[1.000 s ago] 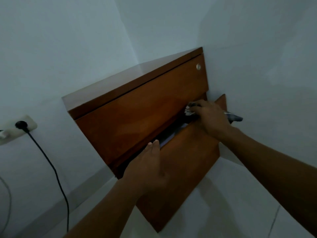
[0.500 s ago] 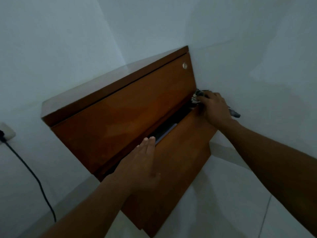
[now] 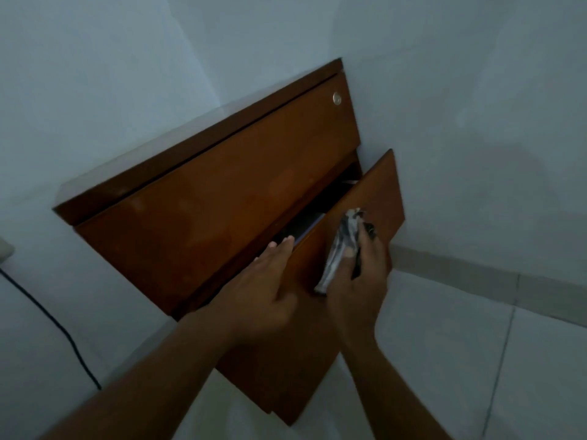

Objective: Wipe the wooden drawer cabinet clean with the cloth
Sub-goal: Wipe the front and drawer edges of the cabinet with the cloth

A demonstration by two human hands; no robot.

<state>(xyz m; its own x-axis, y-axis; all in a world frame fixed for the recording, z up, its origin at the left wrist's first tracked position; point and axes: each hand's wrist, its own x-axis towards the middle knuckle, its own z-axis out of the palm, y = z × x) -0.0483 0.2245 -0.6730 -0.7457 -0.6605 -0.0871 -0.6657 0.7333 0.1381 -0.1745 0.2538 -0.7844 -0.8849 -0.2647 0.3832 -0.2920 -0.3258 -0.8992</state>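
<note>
Wooden cabinet [image 3: 222, 211] stands in a corner between pale walls, on a light tiled floor [image 3: 444, 350]. Its upper drawer [image 3: 197, 236] is closed and has a small round lock [image 3: 337, 98] near its top right corner. The lower drawer [image 3: 378, 195] is pulled partly out. The person's left hand [image 3: 263, 290] lies flat on the lower drawer's front, fingers straight and reaching its top edge. The right hand [image 3: 362, 287] grips a bunched grey-and-white cloth [image 3: 341, 249] just before the same front; whether the cloth touches the wood cannot be told. A black cable [image 3: 60, 331] runs down the left wall.
</note>
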